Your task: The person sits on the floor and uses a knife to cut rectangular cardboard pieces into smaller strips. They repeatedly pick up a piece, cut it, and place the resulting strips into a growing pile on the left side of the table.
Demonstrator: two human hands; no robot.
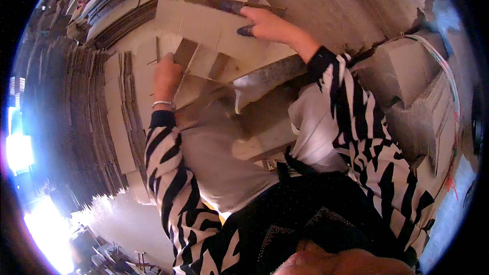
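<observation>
My left hand (167, 77), a band at its wrist, is closed at the left edge of a slotted cardboard divider (205, 60); its fingertips are partly hidden. The divider's crossed strips stand upright in front of my lap. Farther off to the right, my right hand (267, 24) reaches out with thumb and forefinger spread, dark coverings on the fingertips. Its forefinger touches a long cardboard strip (204, 2) with pointed pieces standing up from it. The thumb is apart from that strip, above a flat cardboard sheet (196, 20).
Tall stacks of cardboard (86, 117) line the left side, with more piled sheets (127, 18) at the far left. To the right lie cardboard bundles (407, 71) and a bundle of pale strings (448, 71). A large brown cardboard surface (326, 0) rises at the back.
</observation>
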